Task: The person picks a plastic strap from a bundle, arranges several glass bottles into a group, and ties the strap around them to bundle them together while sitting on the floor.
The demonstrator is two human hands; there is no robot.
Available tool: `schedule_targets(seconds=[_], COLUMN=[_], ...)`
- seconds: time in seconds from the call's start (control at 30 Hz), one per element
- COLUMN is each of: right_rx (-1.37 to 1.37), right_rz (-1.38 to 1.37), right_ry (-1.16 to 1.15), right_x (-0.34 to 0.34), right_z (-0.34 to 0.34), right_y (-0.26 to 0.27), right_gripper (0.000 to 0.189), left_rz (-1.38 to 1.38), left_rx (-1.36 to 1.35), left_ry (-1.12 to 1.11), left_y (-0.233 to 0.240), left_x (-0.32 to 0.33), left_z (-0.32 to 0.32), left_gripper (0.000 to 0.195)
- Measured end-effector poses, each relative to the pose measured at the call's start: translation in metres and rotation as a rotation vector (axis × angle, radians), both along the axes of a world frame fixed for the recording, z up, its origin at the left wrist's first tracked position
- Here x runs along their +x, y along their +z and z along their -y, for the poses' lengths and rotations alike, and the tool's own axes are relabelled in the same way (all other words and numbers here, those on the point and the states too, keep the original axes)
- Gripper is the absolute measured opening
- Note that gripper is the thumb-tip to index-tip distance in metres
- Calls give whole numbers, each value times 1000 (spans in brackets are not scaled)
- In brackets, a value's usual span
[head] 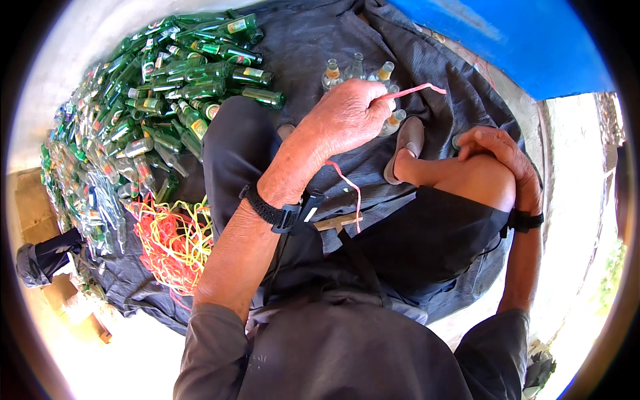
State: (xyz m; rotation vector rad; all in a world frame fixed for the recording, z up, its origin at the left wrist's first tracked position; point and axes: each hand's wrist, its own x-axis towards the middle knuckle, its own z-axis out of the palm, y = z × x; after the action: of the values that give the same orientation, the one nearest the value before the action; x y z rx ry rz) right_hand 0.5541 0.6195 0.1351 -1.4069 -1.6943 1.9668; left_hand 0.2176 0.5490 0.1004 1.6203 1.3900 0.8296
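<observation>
My left hand [352,112] is pinched shut on a pink plastic strip [412,91]. One end sticks out to the right of the fingers, and a length of pink strip hangs below the wrist. Just beyond this hand stand several clear glass bottles [332,75], upright and close together, partly hidden by it. My right hand [495,145] lies over my bent right knee with its fingers curled down. A small glassy rim [456,141] shows beside those fingertips; whether they grip it is hidden.
A large heap of green and clear bottles [195,75] spreads along the left. Before it lies a tangle of red and yellow plastic strips [172,245]. A dark sheet [300,35] covers the ground. A small wooden piece [337,221] lies between my legs. A blue panel [525,45] hangs upper right.
</observation>
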Motion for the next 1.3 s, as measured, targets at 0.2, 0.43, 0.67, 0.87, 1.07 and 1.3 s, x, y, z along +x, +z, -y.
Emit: schedule_targets(seconds=[0.2,0.43,0.67,0.87,1.07,1.3], right_rx=[217,392,449,396,396,306], right_rz=[74,58,98,115,32,-37], right_ry=[-133,1,47,74,72,-1], right_x=[-16,-22,-21,-19,-9,-18], right_z=[45,66,44,21,15,15], right_y=[42,77,52,17,10,16], right_gripper=[40,36,32,29,35,37], left_rz=[141,248,215,177,139,106], left_rx=[17,-47,-41,-69,-112,-171], left_ry=[-23,0,-3,10,0,33], left_y=[29,29,22,13,9,12], left_x=[-11,-21,-17,-14,-5,1], left_z=[38,62,66,60,52,54], left_gripper=[27,29,29,29,29,29])
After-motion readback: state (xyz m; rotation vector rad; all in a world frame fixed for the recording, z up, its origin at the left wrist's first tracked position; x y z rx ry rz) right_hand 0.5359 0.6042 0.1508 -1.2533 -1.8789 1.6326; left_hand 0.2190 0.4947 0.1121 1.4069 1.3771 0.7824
